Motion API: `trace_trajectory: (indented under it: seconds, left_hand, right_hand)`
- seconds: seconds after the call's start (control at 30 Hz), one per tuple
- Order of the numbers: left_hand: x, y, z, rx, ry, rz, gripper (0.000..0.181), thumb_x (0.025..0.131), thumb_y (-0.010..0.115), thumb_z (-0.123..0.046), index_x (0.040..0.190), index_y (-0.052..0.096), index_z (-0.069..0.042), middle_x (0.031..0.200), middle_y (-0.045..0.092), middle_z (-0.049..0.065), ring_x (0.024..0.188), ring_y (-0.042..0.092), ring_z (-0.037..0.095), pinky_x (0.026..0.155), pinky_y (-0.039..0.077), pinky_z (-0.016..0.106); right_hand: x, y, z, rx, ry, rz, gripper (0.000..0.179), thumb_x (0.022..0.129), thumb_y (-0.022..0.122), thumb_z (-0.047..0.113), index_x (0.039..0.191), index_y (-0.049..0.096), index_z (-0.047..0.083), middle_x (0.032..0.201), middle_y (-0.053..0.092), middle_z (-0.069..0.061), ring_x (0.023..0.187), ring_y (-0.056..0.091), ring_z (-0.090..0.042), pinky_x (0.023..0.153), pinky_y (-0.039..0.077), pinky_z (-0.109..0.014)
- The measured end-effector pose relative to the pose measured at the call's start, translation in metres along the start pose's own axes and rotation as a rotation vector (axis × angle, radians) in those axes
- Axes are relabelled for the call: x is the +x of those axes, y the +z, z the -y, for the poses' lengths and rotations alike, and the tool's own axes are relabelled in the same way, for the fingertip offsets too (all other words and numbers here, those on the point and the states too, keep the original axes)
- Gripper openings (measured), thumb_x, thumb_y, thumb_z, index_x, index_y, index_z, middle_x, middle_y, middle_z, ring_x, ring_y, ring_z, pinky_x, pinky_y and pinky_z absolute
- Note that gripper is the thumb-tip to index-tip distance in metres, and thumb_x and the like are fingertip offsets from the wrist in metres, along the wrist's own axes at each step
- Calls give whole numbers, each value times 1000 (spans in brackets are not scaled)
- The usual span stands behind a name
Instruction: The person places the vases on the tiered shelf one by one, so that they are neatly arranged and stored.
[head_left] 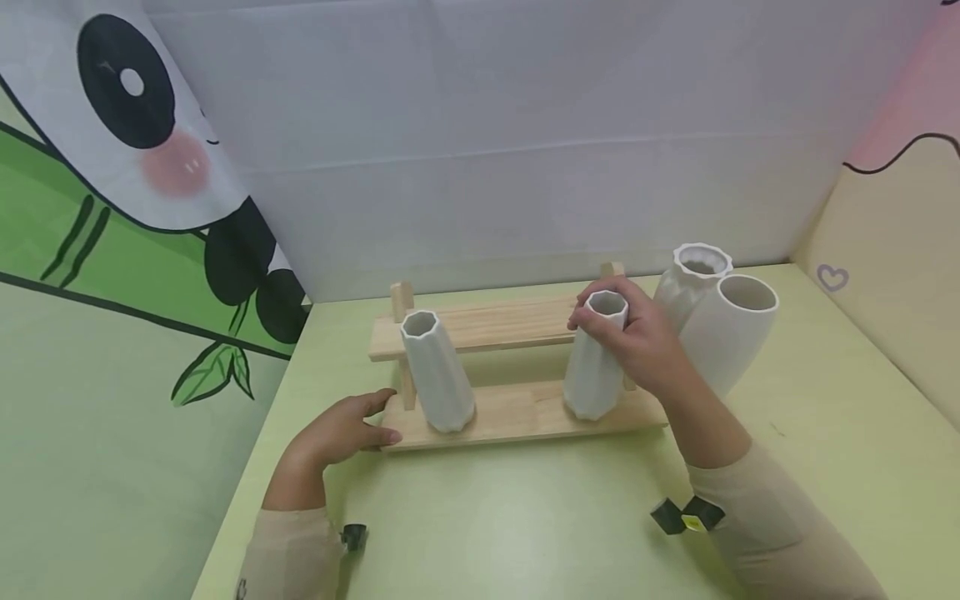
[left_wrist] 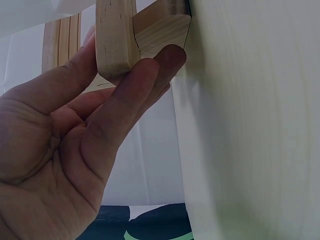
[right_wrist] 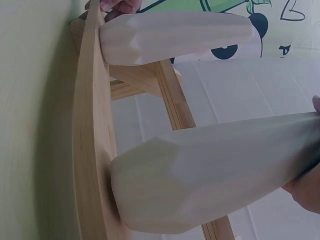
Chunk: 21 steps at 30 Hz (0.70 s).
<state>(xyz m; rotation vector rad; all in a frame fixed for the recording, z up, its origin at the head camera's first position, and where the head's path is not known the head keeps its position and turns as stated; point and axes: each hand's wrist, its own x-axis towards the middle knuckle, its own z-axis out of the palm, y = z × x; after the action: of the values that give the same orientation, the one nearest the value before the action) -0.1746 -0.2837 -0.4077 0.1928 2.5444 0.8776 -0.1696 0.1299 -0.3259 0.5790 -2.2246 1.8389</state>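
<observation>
The right hand [head_left: 637, 342] grips a vase [head_left: 588, 379] near its mouth, the base below the hand, at the lower shelf [head_left: 517, 417]. The left hand [head_left: 341, 429] pinches that shelf's left end, beside a second vase [head_left: 442, 375].

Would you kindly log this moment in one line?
left hand: grips lower shelf; right hand: holds right slim vase; left slim vase: on lower shelf

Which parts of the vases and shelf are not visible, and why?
Head view: right end of upper board, behind right hand and held vase.
Head view: base of wavy-rimmed vase, behind the smooth vase and hand.
Right wrist view: held vase's mouth, cut off by the right edge.
Left wrist view: part of wooden shelf, cut off by the top edge.
</observation>
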Motion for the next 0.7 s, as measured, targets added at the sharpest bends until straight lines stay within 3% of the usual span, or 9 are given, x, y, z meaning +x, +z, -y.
trace_trajectory:
  seconds: [0.4,0.53,0.7]
  left_hand:
    - [-2,-1,-1,-8,-17,1,82,83,77,-33,152,37,-14,151,45,15,131,51,37,108,35,63]
    - [-3,-2,-2,-8,-13,3,81,84,77,-32,152,37,-12,151,45,16,126,56,34,108,36,62]
    - [-5,-2,-4,3,-5,-1,82,83,77,-32,152,37,-11,151,44,18,131,52,37,107,36,62]
  right_hand:
    - [-3,3,-4,-14,9,-2,18,95,64,16,107,56,6,92,70,-17,87,68,-22,75,54,-30]
    - [-6,3,-5,10,6,-17,18,95,64,13,108,55,4,92,68,-15,88,68,-26,75,54,-31]
    - [-9,5,-7,17,22,-30,21,95,64,14,110,54,4,93,66,-6,88,66,-22,76,53,-34]
